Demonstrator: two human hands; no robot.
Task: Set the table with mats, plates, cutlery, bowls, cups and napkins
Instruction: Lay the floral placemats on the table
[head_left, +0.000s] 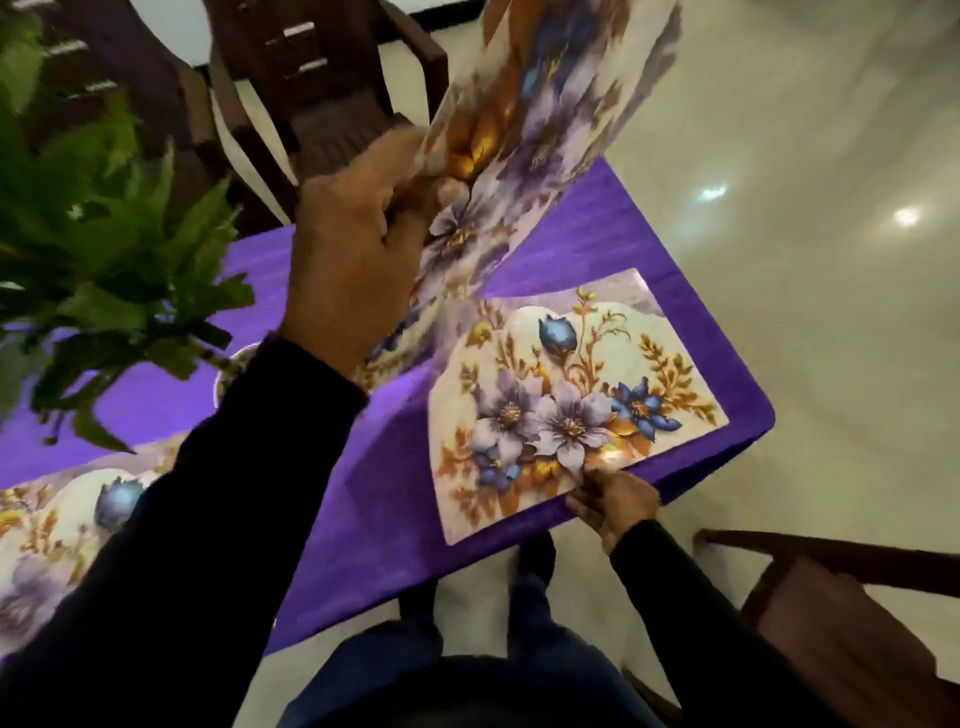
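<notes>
Now hands (615, 506) on table mat (571, 400), mats (530, 130) aloft

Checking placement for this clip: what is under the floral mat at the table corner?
The floral mat lies flat on the purple tablecloth; the right hand pinches its near edge. Whatever is beneath the cloth is covered.

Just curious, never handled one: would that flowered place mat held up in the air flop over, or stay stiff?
Probably semi-stiff: the raised mat, gripped by the left hand near its lower part, stands up with only a slight curve. Likely light, since one hand holds it. The mat on the purple tablecloth lies flat and looks glossy, so possibly slippery.
</notes>
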